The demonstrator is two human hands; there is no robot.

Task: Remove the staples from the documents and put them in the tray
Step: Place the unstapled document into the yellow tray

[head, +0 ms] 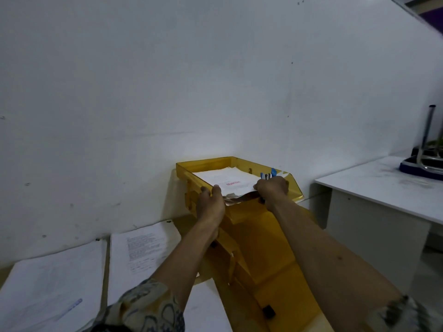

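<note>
The left hand (pixel 211 202) and right hand (pixel 272 188) each curl around the near edge of the papers (pixel 227 179), settling them into the yellow tray (pixel 203 164). This looks like the depositing step. Next: let go and fetch 1 of the documents (pixel 141 245) on the counter (pixel 105 264).

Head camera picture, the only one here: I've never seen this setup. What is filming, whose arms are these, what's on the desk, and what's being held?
There is no machine here. A person wears a wide-angle camera on the head, so you are looking down along their own two arms. A yellow stacked tray stands against the wall, and its top tier holds white papers. The left hand grips the papers' near corner at the tray's rim. The right hand grips a blue tool, probably the staple remover, with its thumb on the papers. Left of the tray lie a document pile and a second pile with a blue pen on it.
</note>
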